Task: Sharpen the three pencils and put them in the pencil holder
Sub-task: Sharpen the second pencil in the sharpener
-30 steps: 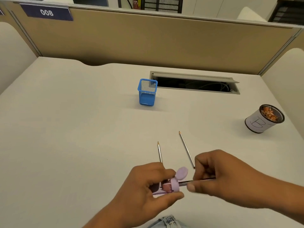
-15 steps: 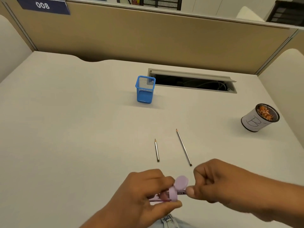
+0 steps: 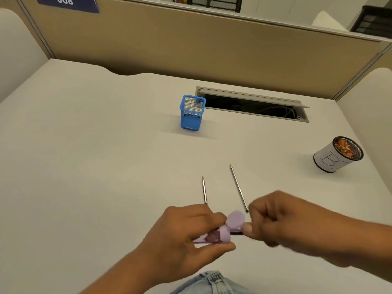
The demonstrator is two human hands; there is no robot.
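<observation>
Now both hands meet low over the pale grey desk [image 3: 89, 158], working a lilac plastic pencil sharpener [image 3: 224, 235] with its round lid [image 3: 235, 220] flipped up.

Left hand [image 3: 186, 234] is curled round the sharpener's body, thumb beneath and fingers above; right hand [image 3: 282, 219] is closed in a pinch on a dark pencil [image 3: 236, 231], of which only a short stretch shows between the thumb tip and the sharpener's mouth; two more thin grey pencils lie loose on the desk just beyond the hands, a shorter one [image 3: 204, 190] on the left and a longer one [image 3: 238, 187] on the right, points away from the person, apart from each other; the square blue mesh pencil holder [image 3: 192, 113] stands upright farther back, beside a recessed cable slot [image 3: 254, 105]; a round black mesh cup wrapped in white paper [image 3: 337, 154], holding orange shavings, sits well off to the right.
</observation>
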